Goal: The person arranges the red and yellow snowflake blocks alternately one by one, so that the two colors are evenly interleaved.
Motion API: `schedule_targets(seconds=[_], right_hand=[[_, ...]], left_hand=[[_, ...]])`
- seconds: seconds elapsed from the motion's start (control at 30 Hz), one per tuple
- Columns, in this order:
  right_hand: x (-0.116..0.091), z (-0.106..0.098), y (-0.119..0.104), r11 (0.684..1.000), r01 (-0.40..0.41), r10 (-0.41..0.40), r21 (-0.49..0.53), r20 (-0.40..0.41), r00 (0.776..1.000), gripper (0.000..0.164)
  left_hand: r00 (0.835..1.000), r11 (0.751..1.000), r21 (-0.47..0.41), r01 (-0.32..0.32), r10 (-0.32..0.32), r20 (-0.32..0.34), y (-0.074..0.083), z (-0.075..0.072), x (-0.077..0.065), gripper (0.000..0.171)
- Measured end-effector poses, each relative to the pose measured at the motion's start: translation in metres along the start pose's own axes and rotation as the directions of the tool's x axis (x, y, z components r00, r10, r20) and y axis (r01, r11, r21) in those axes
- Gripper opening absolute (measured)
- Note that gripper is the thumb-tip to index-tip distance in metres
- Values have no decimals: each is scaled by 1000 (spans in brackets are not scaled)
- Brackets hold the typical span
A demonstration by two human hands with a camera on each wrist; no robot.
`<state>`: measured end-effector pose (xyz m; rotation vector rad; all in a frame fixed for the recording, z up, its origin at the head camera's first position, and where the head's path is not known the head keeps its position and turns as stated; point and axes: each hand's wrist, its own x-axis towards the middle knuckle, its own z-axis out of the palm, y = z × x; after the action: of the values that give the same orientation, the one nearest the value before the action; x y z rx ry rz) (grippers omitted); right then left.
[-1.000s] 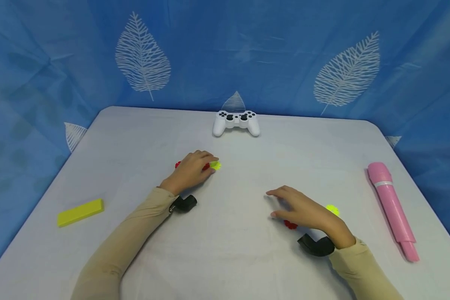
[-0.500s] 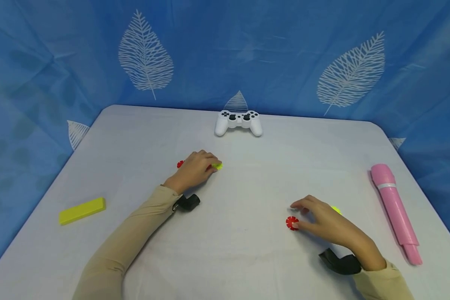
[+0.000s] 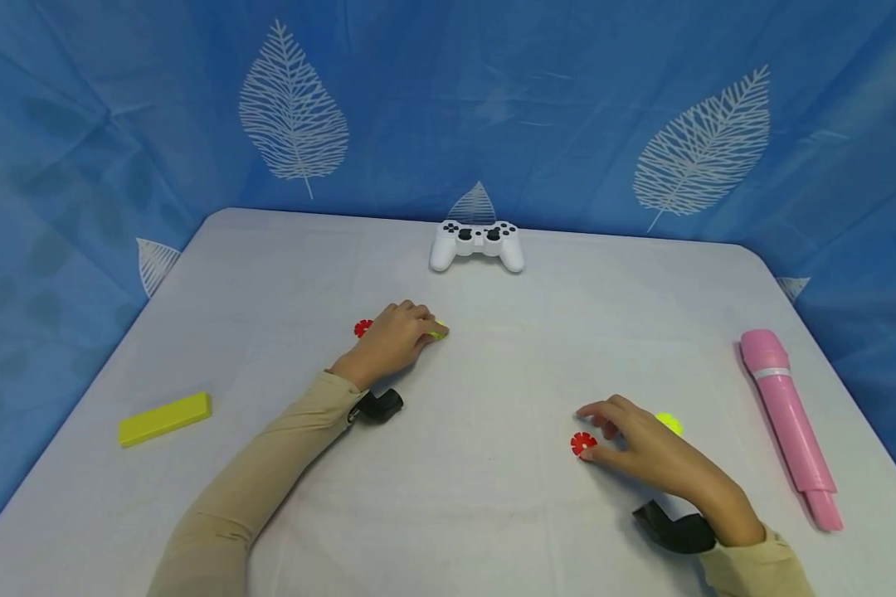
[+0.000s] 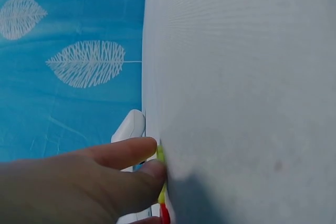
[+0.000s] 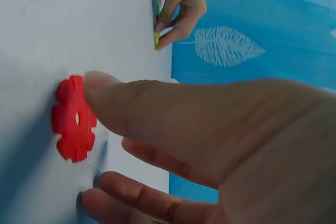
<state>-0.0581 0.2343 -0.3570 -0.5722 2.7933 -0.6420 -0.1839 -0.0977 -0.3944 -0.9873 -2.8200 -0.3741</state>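
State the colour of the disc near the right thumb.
Red notched disc, clearest in right wrist view.

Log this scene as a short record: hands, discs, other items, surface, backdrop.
left hand: pinches yellow disc
right hand: thumb at edge of red disc
other discs: second red disc beside left hand; second yellow disc beside right hand
far edge: white controller
left side: yellow block
right side: pink wand
surface: white table
backdrop: blue leaf-print cloth
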Motion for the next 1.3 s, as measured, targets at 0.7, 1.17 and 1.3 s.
schedule_targets(seconds=[0.7, 1.17, 1.3], right_hand=[[1, 15, -1, 997, 19, -17, 68, -28, 999, 29], [1, 18, -2, 983, 108, -104, 150, -35, 994, 26], [2, 20, -2, 976, 141, -139, 163, -24, 990, 26]], left_hand=[[999, 999, -7, 32, -32, 11, 3, -1, -1, 24], [1000, 1000, -19, 24, -24, -16, 3, -1, -2, 24], [1000, 1000, -4, 20, -21, -19, 3, -1, -2, 23]])
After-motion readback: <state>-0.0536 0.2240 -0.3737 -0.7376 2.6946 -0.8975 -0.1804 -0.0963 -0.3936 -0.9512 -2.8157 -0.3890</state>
